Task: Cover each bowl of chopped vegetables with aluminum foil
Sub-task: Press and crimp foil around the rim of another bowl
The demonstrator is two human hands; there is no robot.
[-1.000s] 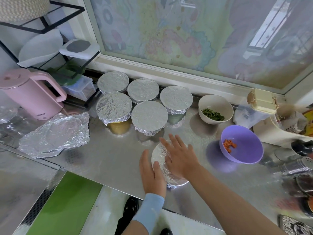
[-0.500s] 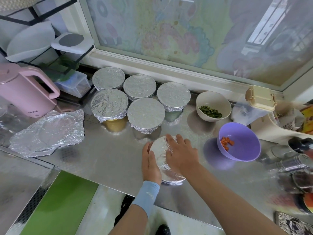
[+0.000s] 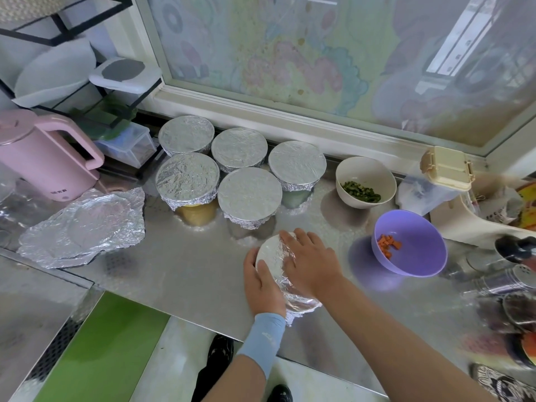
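**Pressing foil down over a bowl**

Crinkled foil caps the round bowl (image 3: pixel 274 253) near the embossed steel bench's (image 3: pixel 188 271) front edge. The left hand (image 3: pixel 262 282) cups its side and the right hand (image 3: pixel 311 264) curls over the top, both grips closed round it. Behind stand five foil-capped bowls (image 3: pixel 249 192). To the right, a purple bowl (image 3: pixel 420 256) holds carrot cubes (image 3: pixel 388 243).

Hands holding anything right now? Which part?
Yes, one foil-covered bowl. The left hand cups its left side, thumb on top; the right hand lies over the foil top, fingers curled over the far rim.
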